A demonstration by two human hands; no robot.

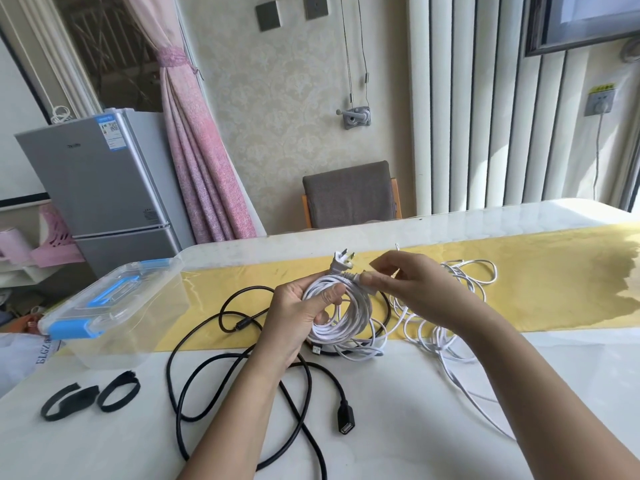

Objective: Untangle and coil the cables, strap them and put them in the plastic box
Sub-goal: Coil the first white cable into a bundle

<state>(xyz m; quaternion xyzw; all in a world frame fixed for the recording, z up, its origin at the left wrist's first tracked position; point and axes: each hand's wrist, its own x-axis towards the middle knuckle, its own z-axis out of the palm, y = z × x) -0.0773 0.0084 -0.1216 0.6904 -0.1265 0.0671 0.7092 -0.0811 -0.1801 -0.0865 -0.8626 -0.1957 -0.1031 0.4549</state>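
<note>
My left hand [302, 313] grips a coil of white power cable [346, 317] above the table, thumb across the loops. Its white plug [341, 263] sticks up at the top of the coil. My right hand [412, 282] pinches the cable just below the plug. A loose black USB cable [221, 362] sprawls on the table under my left arm, its socket end [346, 419] near the front. A thin white cable [450, 327] lies tangled to the right. Two black straps [71, 400] [119, 389] lie at the front left. The clear plastic box [114, 306] with blue latches stands shut at the left.
A yellow runner [519, 289] crosses the white table [415, 427]. A grey chair [349, 199] stands behind the far edge. A small silver fridge [104, 181] and a pink curtain [204, 168] are off to the left.
</note>
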